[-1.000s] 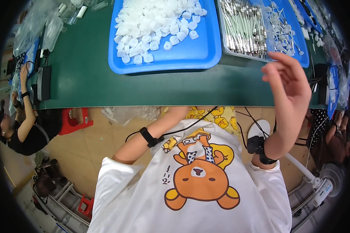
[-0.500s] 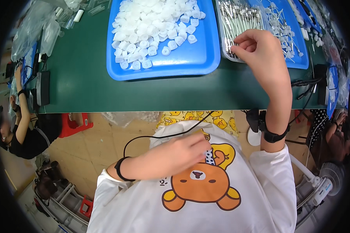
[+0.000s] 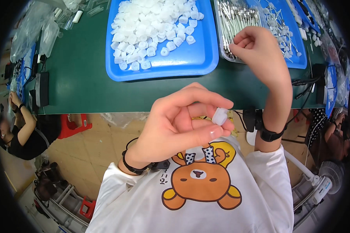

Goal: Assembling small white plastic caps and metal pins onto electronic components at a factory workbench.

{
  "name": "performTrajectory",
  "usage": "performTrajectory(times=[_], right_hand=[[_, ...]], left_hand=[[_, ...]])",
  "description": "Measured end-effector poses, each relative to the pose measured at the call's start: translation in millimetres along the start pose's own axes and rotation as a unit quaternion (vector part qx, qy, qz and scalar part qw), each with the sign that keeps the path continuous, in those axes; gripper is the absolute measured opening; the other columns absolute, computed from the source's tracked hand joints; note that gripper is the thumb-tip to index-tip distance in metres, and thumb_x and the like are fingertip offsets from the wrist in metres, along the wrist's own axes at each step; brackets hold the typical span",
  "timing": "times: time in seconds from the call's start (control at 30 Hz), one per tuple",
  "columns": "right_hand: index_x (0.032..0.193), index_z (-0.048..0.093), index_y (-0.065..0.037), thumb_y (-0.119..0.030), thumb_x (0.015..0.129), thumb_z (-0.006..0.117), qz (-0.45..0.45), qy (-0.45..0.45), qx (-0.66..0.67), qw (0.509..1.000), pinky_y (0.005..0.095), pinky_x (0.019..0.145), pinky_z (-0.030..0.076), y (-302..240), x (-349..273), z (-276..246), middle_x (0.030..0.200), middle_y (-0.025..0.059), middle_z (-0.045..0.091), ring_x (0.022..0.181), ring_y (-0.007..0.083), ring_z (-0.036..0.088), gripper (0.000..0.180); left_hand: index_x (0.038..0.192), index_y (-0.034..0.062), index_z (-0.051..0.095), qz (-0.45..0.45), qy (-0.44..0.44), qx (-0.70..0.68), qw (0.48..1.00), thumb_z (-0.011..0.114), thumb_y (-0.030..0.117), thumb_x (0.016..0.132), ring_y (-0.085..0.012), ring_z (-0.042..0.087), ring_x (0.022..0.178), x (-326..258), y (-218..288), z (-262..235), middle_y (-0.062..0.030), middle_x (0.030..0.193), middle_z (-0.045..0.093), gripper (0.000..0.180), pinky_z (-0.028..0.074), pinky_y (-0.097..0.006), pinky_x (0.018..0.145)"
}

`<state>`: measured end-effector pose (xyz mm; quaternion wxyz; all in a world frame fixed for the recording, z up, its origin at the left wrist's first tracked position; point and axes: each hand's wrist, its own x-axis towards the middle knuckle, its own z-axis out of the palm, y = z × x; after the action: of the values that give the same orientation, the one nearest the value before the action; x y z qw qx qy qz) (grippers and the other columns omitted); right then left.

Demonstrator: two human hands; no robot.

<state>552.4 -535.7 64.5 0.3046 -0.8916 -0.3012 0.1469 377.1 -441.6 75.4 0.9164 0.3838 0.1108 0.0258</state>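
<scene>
My left hand [image 3: 171, 124] is raised over my lap just in front of the table edge, pinching a small whitish translucent plastic cap [image 3: 220, 116] between thumb and fingers. Over the near side of a clear plastic box [image 3: 221, 48] my right hand [image 3: 260, 52] is closed, thumb against fingertips. Whatever its fingers hold, if anything, cannot be made out. Inside the box lie many thin pale rods [image 3: 239, 15] with metal ends. Left of it, a blue tray [image 3: 163, 75] carries a heap of similar whitish caps [image 3: 144, 29].
Right of the box, another blue tray [image 3: 301, 58] holds thin white stems with caps. Black cables [image 3: 305, 82] lie near the green table's [image 3: 77, 89] right end. Plastic bags [image 3: 27, 39] lie far left. Other people sit on both sides.
My left hand has come up from my lap toward the table edge, turned so the cap in its fingers shows. My right hand stays over the box, almost unmoved.
</scene>
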Motion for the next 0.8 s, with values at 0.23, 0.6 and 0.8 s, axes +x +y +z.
performTrajectory(times=[0.23,0.6,0.8], right_hand=[[0.088,0.048,0.005,-0.005,0.072,0.051,-0.124,0.152,0.368,0.909,0.0227,0.058,0.035,-23,-44,-24,0.071,0.0057,0.049,0.062,0.012,0.044,0.019],[0.088,0.043,-0.003,-0.011,0.069,0.059,-0.171,0.069,0.536,0.824,0.024,0.046,0.033,-26,-87,1,0.069,0.006,0.05,0.052,0.0135,0.045,0.026],[0.085,0.042,-0.004,-0.01,0.069,0.059,-0.173,0.078,0.517,0.835,0.0247,0.046,0.034,-29,-91,0,0.069,0.0062,0.05,0.052,0.0138,0.046,0.023]], left_hand=[[0.093,-0.0064,0.046,-0.048,-0.067,-0.076,0.994,0.055,-0.001,0.069,-0.0194,0.055,0.073,0,-3,-6,-0.011,0.082,0.042,0.026,0.046,-0.026,0.062],[0.093,0.0005,0.041,0.094,-0.031,0.007,0.995,0.056,0.0,0.067,-0.0184,0.053,0.069,3,-10,-5,-0.0142,0.087,0.045,0.031,0.045,-0.025,0.058],[0.094,-0.0001,0.041,0.032,-0.037,0.001,0.999,0.056,0.004,0.068,-0.0199,0.053,0.069,0,2,1,-0.0158,0.089,0.045,0.03,0.045,-0.025,0.058]])
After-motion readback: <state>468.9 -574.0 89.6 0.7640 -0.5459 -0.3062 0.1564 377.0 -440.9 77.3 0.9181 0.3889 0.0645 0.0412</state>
